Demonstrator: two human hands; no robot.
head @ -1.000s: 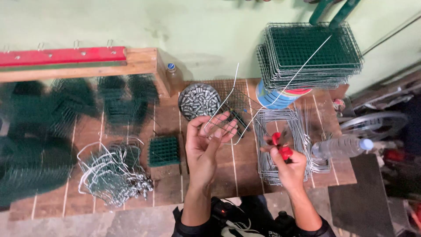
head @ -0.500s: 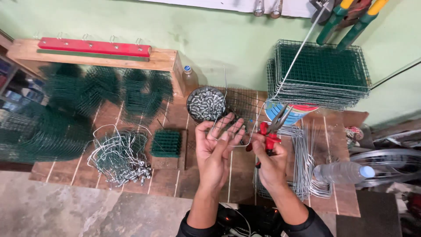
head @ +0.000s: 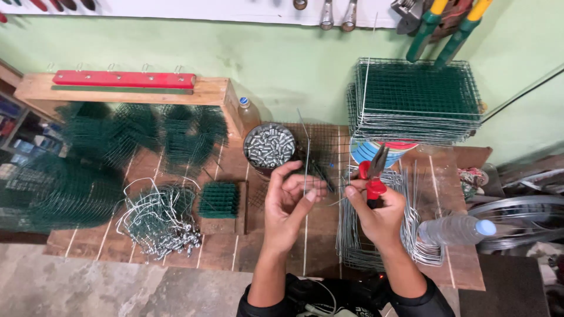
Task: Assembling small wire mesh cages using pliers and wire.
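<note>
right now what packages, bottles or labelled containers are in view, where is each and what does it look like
Small bottle: against the green wall by the wooden shelf, amber with a blue cap.
Clear plastic bottle: lying on its side at the bench's right edge, blue cap.
Round tin: behind the left hand, full of small metal pieces.
No signs or screens.

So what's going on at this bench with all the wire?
A person is working thin metal wire over a wooden workbench. The left hand pinches a straight upright length of thin silver wire in its fingers, while the right hand grips red-handled pliers. A round tin of small silver metal sleeves sits just beyond, and stacked green wire-mesh panels stand to the right.
</note>
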